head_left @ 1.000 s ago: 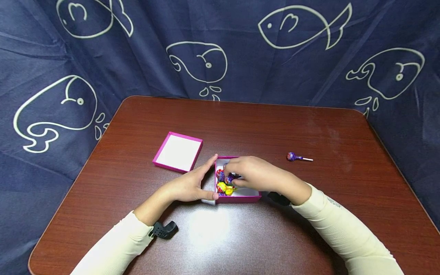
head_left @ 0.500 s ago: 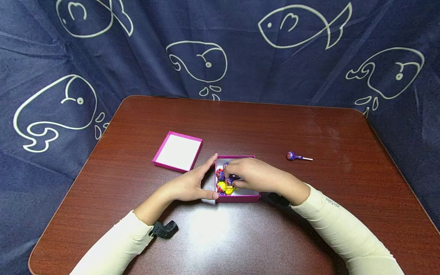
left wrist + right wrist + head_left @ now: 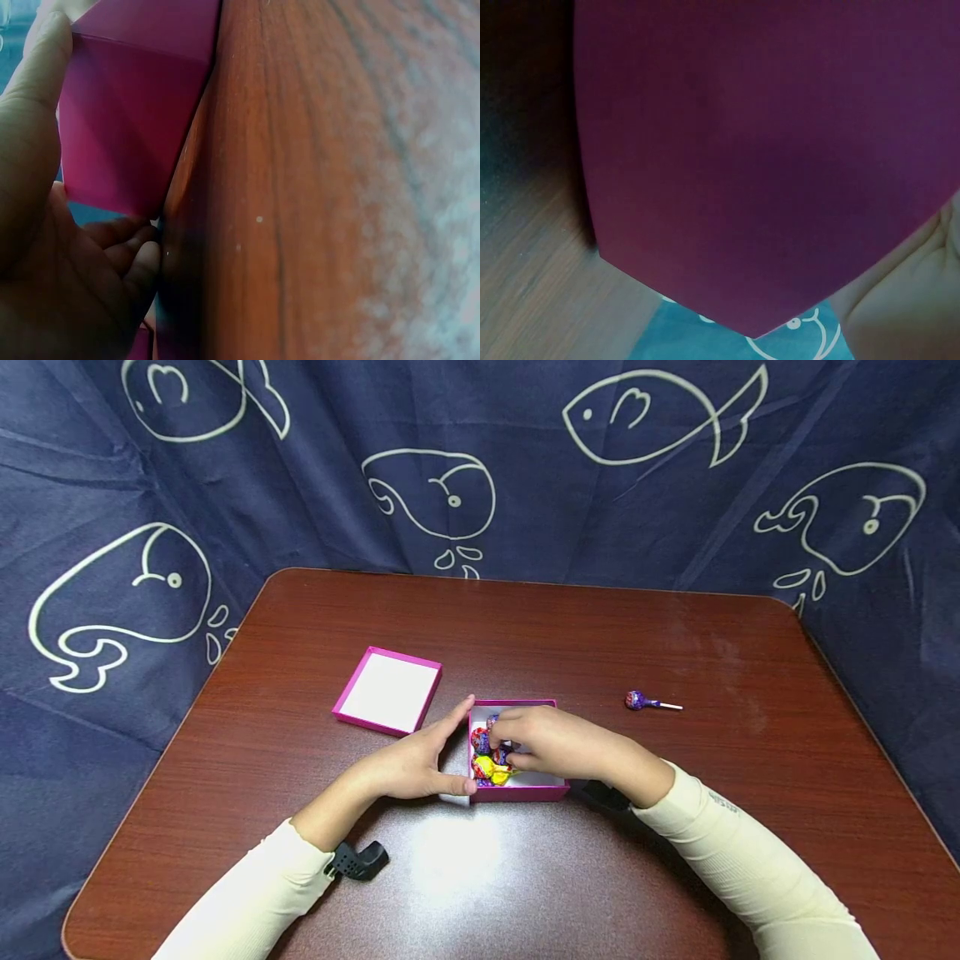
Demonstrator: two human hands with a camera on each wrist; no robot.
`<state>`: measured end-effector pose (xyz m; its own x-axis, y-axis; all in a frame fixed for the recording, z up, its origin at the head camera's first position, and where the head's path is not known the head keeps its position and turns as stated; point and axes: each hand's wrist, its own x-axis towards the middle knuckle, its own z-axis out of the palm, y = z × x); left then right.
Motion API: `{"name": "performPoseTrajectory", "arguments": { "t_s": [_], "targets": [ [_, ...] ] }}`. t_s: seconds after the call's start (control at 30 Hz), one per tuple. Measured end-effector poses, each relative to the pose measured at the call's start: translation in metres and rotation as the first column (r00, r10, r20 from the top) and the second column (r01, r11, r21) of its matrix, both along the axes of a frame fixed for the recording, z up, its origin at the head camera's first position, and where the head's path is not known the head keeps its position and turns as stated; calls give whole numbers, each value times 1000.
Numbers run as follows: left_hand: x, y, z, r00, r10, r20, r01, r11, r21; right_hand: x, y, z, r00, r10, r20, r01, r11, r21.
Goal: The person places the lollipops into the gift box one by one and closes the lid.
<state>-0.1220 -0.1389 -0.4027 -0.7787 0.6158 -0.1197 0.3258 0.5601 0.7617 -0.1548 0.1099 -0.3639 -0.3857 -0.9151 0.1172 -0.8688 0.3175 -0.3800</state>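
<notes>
A pink box (image 3: 520,794) with a white inside stands open at the front middle of the table. Several wrapped lollipops lie at its left end, among them a yellow one (image 3: 483,767) and a red-and-purple one (image 3: 480,741). Left hand (image 3: 408,768) braces the box's left side, thumb at the near corner, index finger at the far one. In the left wrist view its straight thumb lies along the box wall (image 3: 127,120). My right hand (image 3: 558,742) reaches in over the right wall, curled fingertips at a purple lollipop (image 3: 502,757); its stick is hidden under the hand. The box wall (image 3: 742,150) fills most of the right wrist view.
The box's pink lid (image 3: 390,693) lies inside-up to the left, behind the left hand. One purple lollipop (image 3: 636,700) with a white stick lies on the brown table (image 3: 585,635) to the right. A dark blue curtain (image 3: 525,460) hangs behind.
Right hand's fingers have shifted slightly inside the box, and the purple lollipop at them sits a little nearer the yellow one. The left hand, lid and lone lollipop stay in place.
</notes>
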Motion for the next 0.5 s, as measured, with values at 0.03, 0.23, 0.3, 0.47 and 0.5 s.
{"name": "performPoseTrajectory", "arguments": {
  "t_s": [0.03, 0.23, 0.3, 0.47, 0.5],
  "targets": [
    [0, 0, 0, 1000, 0, -1, 0, 1000, -1, 0, 0, 0, 1000, -2, 1, 2, 1000, 1],
    [1, 0, 1, 1000, 0, -5, 0, 1000, -1, 0, 2, -2, 1000, -8, -16, 8, 1000, -2],
    [1, 0, 1, 1000, 0, -3, 0, 1000, 4, -1, 2, -2, 1000, -12, -27, 12, 1000, -2],
    [1, 0, 1, 1000, 2, 2, -2, 1000, 6, 0, 5, 1, 999, -34, -35, 34, 999, -1],
    [1, 1, 0, 1000, 2, 2, -2, 1000, 5, 0, 6, 2, 999, -40, -31, 40, 999, -3]
  ]
}}
